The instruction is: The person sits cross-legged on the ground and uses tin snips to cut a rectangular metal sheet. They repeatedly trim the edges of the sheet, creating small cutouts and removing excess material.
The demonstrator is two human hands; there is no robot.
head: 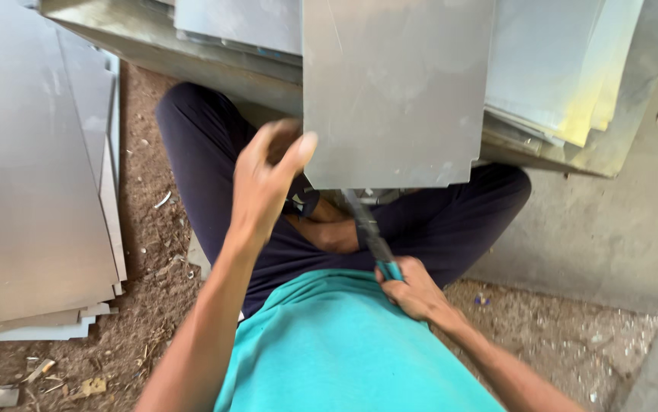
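The left hand (268, 179) is pinching the metal sheet (394, 91) at its nine o'clock edge. At six o'clock, the right hand (413, 288) is gripping the snips (371, 236), fingers clamped around the teal handles

- Stack of grey metal sheets (35, 191) lying flat on the ground at the left, edges staggered.
- More sheets (558, 69) piled at the far right, some tinged yellow.
- Bare dirt floor (154, 305) with scraps and dry litter.
- Grey concrete wall (611, 236) on the right.
- Small paper scraps (39, 370) near left.
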